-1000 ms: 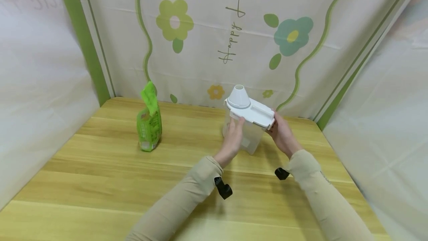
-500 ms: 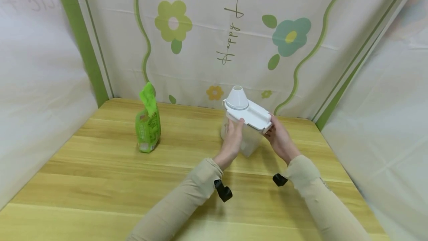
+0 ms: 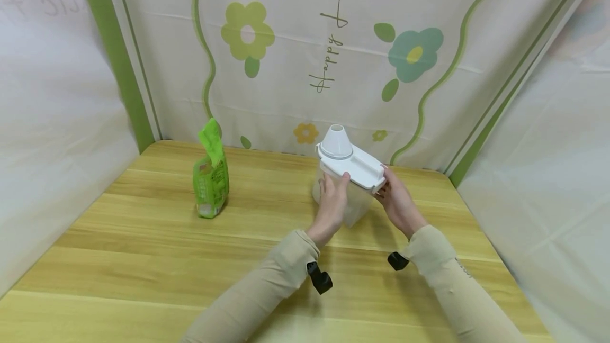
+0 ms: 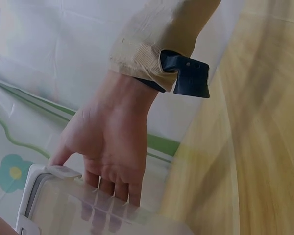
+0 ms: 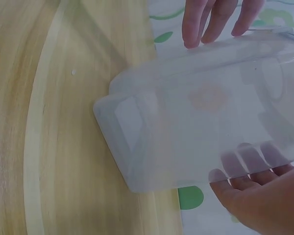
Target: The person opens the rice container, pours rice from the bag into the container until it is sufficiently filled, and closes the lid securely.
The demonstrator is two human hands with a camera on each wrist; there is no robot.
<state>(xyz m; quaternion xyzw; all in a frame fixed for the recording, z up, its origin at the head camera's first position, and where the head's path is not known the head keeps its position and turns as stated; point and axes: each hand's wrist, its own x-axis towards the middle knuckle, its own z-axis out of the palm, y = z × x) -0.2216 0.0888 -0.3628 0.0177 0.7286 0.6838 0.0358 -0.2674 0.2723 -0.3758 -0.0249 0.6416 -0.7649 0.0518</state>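
Observation:
A translucent storage container with a white lid stands tilted between my hands. On the lid sits a white cone-shaped piece with an opening at its top. My left hand grips the near left side, its thumb just below the lid. My right hand holds the right end at the lid's edge. In the left wrist view, the right hand's fingers spread along the container's wall. The right wrist view shows the see-through body; whether its base touches the table, I cannot tell.
A green soft packet with a twisted top stands on the wooden table to the left. Behind the table hangs a white curtain with printed flowers, and similar sheets enclose both sides.
The container has shifted slightly toward me and to the left, with both hands keeping hold of it. The green packet has stayed in place.

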